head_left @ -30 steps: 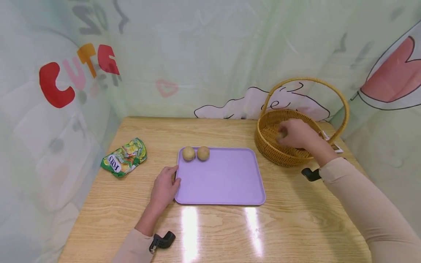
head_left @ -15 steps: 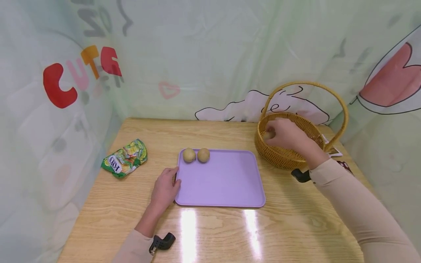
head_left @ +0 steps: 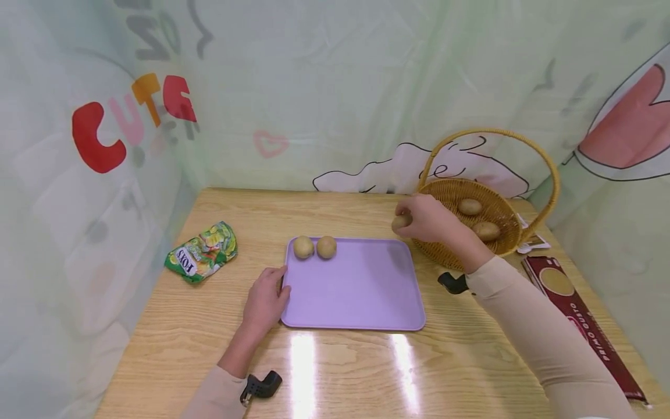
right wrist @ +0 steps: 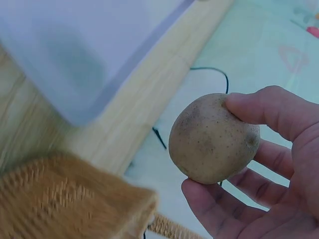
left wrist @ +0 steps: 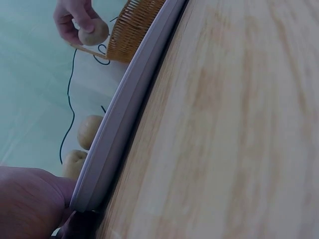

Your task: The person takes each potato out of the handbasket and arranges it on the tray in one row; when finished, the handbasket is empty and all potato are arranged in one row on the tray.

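My right hand (head_left: 426,218) pinches a round, tan-skinned potato (right wrist: 214,138) between thumb and fingers, in the air near the purple tray's far right corner. Beside it stands a wicker basket (head_left: 437,253) with a tall arched handle; two potatoes show inside, an upper potato (head_left: 470,206) and a lower potato (head_left: 486,231), partly behind the wrist. On the tray (head_left: 356,291), two more potatoes sit side by side in the far left corner, a left potato (head_left: 303,247) and a right potato (head_left: 327,247). My left hand (head_left: 264,298) holds the tray's left edge, thumb at the rim.
A crumpled green FOX'S candy bag (head_left: 203,253) lies on the wooden table (head_left: 209,349) at the left. A long dark red package (head_left: 581,320) lies along the right edge, below the basket. Printed curtains (head_left: 314,87) enclose the table behind and at the sides.
My right hand has lifted out of the basket and moved left with the potato, uncovering potatoes inside. More of the red package shows. My left hand stays at the tray's edge.
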A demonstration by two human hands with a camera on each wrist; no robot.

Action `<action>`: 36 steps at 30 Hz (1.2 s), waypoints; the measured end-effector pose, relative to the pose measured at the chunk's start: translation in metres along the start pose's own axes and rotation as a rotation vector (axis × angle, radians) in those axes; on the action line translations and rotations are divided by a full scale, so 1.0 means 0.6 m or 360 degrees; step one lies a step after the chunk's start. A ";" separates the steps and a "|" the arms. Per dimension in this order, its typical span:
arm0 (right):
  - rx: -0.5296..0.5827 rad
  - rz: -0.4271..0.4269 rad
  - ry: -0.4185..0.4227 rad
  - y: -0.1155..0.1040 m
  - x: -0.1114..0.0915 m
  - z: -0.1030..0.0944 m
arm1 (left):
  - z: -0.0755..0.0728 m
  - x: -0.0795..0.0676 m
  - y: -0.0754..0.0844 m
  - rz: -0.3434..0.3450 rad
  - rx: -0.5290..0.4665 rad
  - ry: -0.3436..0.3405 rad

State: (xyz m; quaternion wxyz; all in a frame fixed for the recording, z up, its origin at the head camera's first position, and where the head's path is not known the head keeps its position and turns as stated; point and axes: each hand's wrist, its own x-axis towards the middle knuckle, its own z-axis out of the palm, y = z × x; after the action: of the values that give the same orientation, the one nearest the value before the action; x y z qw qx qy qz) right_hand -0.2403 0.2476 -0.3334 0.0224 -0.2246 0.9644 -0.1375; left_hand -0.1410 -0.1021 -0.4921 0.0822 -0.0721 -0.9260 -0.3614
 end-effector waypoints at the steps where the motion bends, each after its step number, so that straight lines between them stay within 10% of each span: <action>1: 0.0009 0.0003 -0.0005 -0.003 0.004 0.005 | 0.000 0.000 0.000 0.0004 0.0002 0.0004; 36: 0.0264 -0.0032 -0.0368 -0.082 0.102 0.142 | 0.002 0.004 -0.004 0.0002 0.0031 0.0012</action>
State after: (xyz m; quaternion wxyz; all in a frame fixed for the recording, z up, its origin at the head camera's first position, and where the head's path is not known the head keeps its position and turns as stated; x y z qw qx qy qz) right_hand -0.2653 0.1564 -0.4007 0.1504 -0.2461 0.9384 -0.1903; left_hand -0.1437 -0.1030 -0.4941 0.0866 -0.0707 -0.9291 -0.3525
